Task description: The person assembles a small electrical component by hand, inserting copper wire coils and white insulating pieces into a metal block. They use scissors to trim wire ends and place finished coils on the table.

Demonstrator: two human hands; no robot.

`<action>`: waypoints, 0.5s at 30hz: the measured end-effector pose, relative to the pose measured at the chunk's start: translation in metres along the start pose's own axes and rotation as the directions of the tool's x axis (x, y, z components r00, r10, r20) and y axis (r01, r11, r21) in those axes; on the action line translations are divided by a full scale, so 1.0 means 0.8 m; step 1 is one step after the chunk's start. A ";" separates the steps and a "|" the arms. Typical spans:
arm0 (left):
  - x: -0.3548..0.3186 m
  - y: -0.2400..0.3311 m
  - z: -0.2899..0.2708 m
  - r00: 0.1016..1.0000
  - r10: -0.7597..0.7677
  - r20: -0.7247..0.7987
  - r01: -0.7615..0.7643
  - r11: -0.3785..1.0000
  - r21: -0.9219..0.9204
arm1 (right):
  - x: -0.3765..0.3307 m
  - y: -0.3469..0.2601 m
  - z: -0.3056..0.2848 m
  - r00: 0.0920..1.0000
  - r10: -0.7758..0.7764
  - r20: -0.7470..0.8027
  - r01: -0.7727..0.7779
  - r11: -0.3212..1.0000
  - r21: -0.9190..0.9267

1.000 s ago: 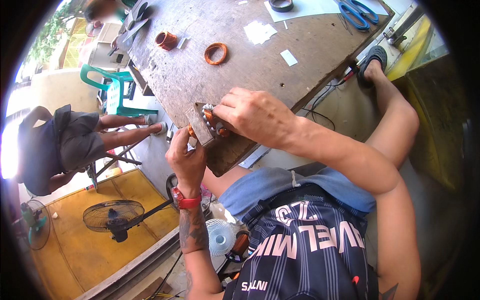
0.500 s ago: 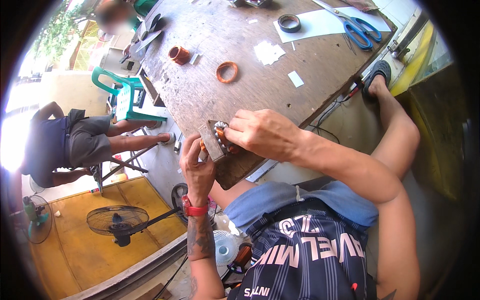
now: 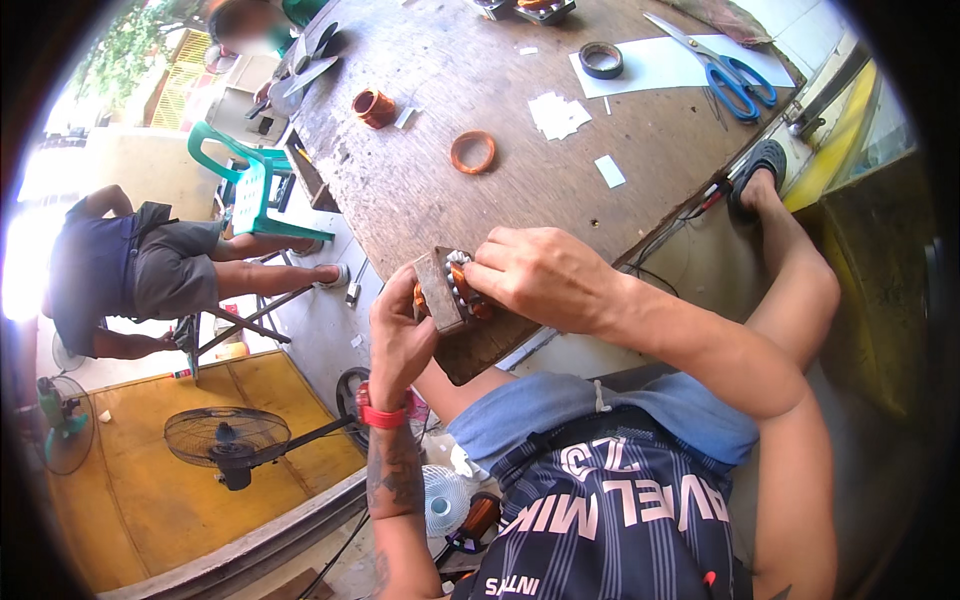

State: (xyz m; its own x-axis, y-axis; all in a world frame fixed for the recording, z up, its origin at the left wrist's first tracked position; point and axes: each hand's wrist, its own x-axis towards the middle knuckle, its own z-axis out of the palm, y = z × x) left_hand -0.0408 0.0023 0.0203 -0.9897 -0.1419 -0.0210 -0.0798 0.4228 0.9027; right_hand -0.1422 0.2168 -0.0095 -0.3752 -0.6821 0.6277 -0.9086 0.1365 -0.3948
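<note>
A motor stator [image 3: 441,292], a grey squarish metal core with copper windings and pale slot edges, rests at the near corner of the wooden table. My left hand [image 3: 402,335] is closed around its left side, thumb along the near edge and the other fingers partly hidden. On its right side, the curled fingertips of my right hand [image 3: 545,275] pinch at the copper winding [image 3: 462,278]; they cover part of it. Beyond the stator lie a flat ring of copper wire [image 3: 473,153] and an upright copper coil [image 3: 373,108].
White paper slips [image 3: 560,115], black tape [image 3: 601,60] and blue-handled scissors [image 3: 733,85] lie farther back on the table [image 3: 420,200]. At left are a green chair [image 3: 255,190], a person [image 3: 150,270] and a black fan [image 3: 228,440]. Another person is at the far left edge.
My left hand has shifted its hold, its raised fingers now lower behind the stator. My right hand stays at the winding. The whole view has shifted slightly.
</note>
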 end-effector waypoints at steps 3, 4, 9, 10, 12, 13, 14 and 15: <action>-0.003 -0.005 -0.005 0.999 0.038 -0.009 -0.037 0.992 0.118 | 0.003 0.003 0.001 0.997 0.071 -0.021 -0.069 0.992 0.105; -0.006 -0.009 -0.004 0.998 0.048 -0.035 -0.040 0.980 0.197 | 0.004 0.005 0.001 0.995 0.101 -0.025 -0.096 0.983 0.157; -0.022 -0.033 0.022 0.941 0.294 -0.165 -0.226 0.915 0.335 | 0.002 0.005 0.005 0.987 0.160 0.017 -0.160 0.964 0.213; -0.023 -0.036 0.024 0.939 0.299 -0.171 -0.227 0.911 0.345 | 0.001 0.004 0.005 0.985 0.170 0.008 -0.167 0.961 0.219; -0.023 -0.038 0.022 0.947 0.269 -0.175 -0.207 0.929 0.307 | -0.001 0.002 0.005 0.981 0.192 0.014 -0.191 0.962 0.196; -0.021 -0.037 0.019 0.957 0.235 -0.170 -0.187 0.948 0.259 | -0.002 0.001 0.005 0.983 0.186 -0.005 -0.181 0.965 0.190; -0.020 -0.035 0.014 0.972 0.194 -0.133 -0.170 0.970 0.176 | -0.002 0.000 0.004 0.974 0.226 0.014 -0.224 0.952 0.210; -0.018 -0.032 0.009 0.985 0.131 -0.116 -0.120 0.988 0.102 | -0.002 0.000 0.003 0.967 0.254 0.023 -0.252 0.938 0.237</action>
State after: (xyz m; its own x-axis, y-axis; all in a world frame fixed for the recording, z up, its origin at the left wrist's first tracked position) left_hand -0.0255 -0.0002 -0.0054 -0.9709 -0.1884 0.1477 0.0273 0.5258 0.8502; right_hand -0.1413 0.2162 -0.0124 -0.5892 -0.6412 0.4916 -0.7147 0.1298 -0.6873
